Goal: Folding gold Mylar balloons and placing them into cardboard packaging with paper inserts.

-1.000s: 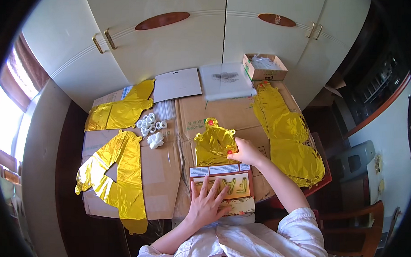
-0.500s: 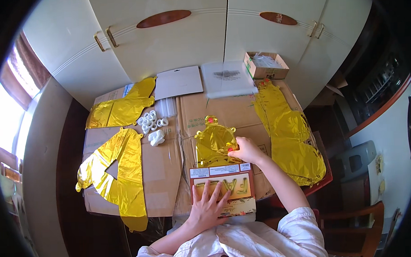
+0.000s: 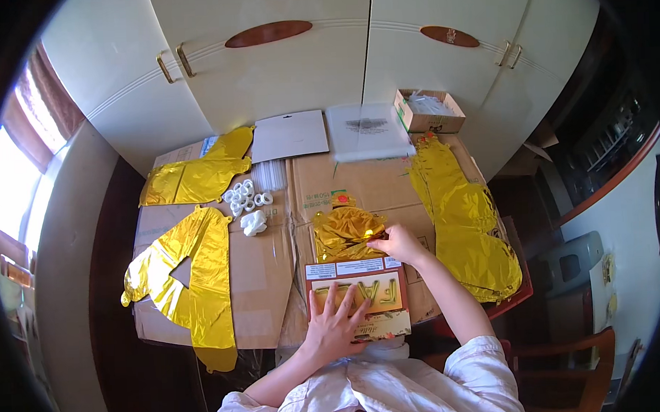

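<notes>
We are pressing our left hand (image 3: pixel 336 323) flat, fingers spread wide, on a flat packet (image 3: pixel 358 296) with gold letters showing. The packet is lying at the near edge of the worktop (image 3: pixel 260 281), which is covered in brown cardboard. Our left hand is not gripping the packet, only lying on top of it.

Our right hand (image 3: pixel 397 241) is reaching just past the packet's far edge. Its fingers are pinching the side of a crumpled gold foil balloon (image 3: pixel 348 233) that is sitting in the middle of the worktop, touching the packet's far edge.

A long gold balloon (image 3: pixel 467 219) is lying along the right edge. Another gold balloon (image 3: pixel 187 283) is lying by the left edge, and a third gold balloon (image 3: pixel 198 176) is at the far left corner. Small white rings (image 3: pixel 244 196) are sitting near the middle, with a white lump (image 3: pixel 253 222) just beside them. A grey card (image 3: pixel 290 135), a clear plastic bag (image 3: pixel 367 130) and a small open box (image 3: pixel 428 110) are lining the far edge.
</notes>
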`<state>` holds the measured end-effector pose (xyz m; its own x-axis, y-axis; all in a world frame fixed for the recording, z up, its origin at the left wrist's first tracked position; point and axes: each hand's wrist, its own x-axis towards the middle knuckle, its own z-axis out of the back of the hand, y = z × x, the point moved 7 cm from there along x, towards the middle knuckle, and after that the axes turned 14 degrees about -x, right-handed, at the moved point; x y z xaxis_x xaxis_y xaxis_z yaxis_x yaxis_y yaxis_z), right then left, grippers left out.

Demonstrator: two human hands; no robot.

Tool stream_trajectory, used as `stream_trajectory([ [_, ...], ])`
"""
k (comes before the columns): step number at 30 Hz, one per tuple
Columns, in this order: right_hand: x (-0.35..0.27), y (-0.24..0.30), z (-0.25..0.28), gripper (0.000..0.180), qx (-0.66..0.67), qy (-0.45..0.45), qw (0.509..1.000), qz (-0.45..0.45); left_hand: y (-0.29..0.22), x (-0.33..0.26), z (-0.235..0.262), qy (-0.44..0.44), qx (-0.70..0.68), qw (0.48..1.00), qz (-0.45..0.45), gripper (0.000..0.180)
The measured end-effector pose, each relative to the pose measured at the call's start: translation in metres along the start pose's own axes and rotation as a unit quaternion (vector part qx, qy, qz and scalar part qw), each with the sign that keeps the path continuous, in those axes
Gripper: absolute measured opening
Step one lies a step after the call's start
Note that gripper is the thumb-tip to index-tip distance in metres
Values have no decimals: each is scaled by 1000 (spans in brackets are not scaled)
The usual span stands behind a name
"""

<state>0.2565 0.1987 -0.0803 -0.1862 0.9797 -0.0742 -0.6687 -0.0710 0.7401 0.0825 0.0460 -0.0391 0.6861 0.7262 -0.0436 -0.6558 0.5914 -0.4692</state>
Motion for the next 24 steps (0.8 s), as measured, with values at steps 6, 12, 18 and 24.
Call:
stream_trajectory([
  [6,-2,11,6,20,-26,38,999,14,2,4,1,1,10,1000,11,94],
  [12,-26,33,7,17,54,18,987,152,3,4,-2,7,6,1000,12,92],
  [18,-57,43,3,16,-94,-50,950,295,9,4,-10,54,-18,998,36,79],
  [24,-70,40,-10,7,-209,-68,907,360,8,3,-7,0,-17,1000,11,74],
])
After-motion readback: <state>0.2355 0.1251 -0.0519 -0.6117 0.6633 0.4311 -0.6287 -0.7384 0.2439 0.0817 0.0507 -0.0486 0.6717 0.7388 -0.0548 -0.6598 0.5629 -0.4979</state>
